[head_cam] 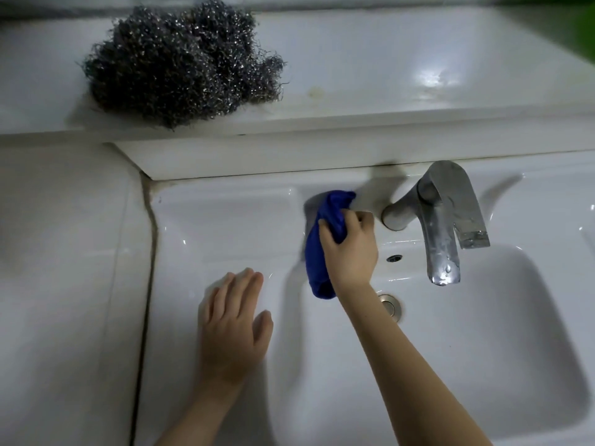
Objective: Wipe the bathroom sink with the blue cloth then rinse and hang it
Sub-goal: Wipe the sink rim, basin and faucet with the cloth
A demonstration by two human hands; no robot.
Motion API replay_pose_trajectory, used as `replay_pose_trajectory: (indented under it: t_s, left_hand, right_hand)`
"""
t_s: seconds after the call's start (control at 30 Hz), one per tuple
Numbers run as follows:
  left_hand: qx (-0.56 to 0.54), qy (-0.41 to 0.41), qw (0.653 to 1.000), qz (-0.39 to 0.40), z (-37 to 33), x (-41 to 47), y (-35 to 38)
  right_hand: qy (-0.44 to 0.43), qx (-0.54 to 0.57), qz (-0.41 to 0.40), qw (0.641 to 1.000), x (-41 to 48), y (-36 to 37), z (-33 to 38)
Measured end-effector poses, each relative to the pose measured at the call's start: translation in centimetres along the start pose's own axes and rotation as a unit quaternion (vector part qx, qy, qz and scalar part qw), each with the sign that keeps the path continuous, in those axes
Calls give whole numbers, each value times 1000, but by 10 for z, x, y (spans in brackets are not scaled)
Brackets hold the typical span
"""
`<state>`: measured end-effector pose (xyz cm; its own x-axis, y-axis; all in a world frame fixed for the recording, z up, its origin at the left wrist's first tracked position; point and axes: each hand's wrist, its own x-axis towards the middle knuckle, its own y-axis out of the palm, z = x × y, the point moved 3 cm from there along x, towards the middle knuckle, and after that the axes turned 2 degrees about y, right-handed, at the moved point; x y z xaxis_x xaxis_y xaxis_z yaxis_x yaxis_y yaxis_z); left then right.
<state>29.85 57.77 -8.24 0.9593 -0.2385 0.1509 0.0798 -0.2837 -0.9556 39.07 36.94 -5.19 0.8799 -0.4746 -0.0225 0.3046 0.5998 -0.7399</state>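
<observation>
Right hand (349, 249) grips the bunched blue cloth (322, 239), fingers curled tight round it, on the sink (225, 214) rim just left of the faucet (441, 217), while the left hand (233, 320) lies flat, fingers loosely together.

sink (225, 226): white ceramic, glossy, smooth | tap (441, 220) at sink back: dull grey metal, water-spotted | cloth (317, 252) left of tap: blue soft fabric, matt | scourer (183, 62) on shelf above sink: rough wire wool, shiny
</observation>
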Motion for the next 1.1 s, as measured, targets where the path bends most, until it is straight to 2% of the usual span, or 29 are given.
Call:
replay_pose_trajectory:
  t_s: [0.07, 0.1, 0.2, 0.3, 0.5, 0.7, 0.8, 0.87, 0.97, 1.03, 1.1]
  left_hand:
    - [-2, 3, 1000, -2, 0, 0, 1]
    - [-4, 4, 1000, -5, 1, 0, 1]
    - [-5, 1, 1000, -15, -1, -1, -1]
    - [0, 6, 1000, -24, -2, -1, -1]
    - [1, -1, 1000, -15, -1, 0, 0]
    - [2, -10, 1000, 13, -1, 0, -1]
    - [4, -16, 1000, 17, -1, -1, 0]
    - [2, -12, 1000, 9, -1, 0, 0]
    - [-3, -16, 1000, -2, -2, -1, -1]
    - [-6, -16, 1000, -7, -1, 0, -1]
    - [-6, -18, 1000, -1, -1, 0, 0]
  right_hand:
    - [-32, -10, 25, 999, -4, -2, -2]
    - [-17, -19, 17, 1000, -3, -9, -10]
    - [77, -47, -90, 992, 1, -32, -44]
    - [130, -21, -124, 984, 6, -26, -40]
    - [124, 13, -78, 989, 22, -6, -11]
    - [0, 86, 56, 995, -10, 13, 7]
    - [-16, 75, 77, 994, -4, 9, 7]
    - [42, 52, 35, 997, 0, -8, -16]
    - [154, 37, -84, 984, -3, -36, -52]
    - [159, 26, -103, 982, -2, -31, -50]
    - [134, 28, -71, 988, 3, -13, -29]
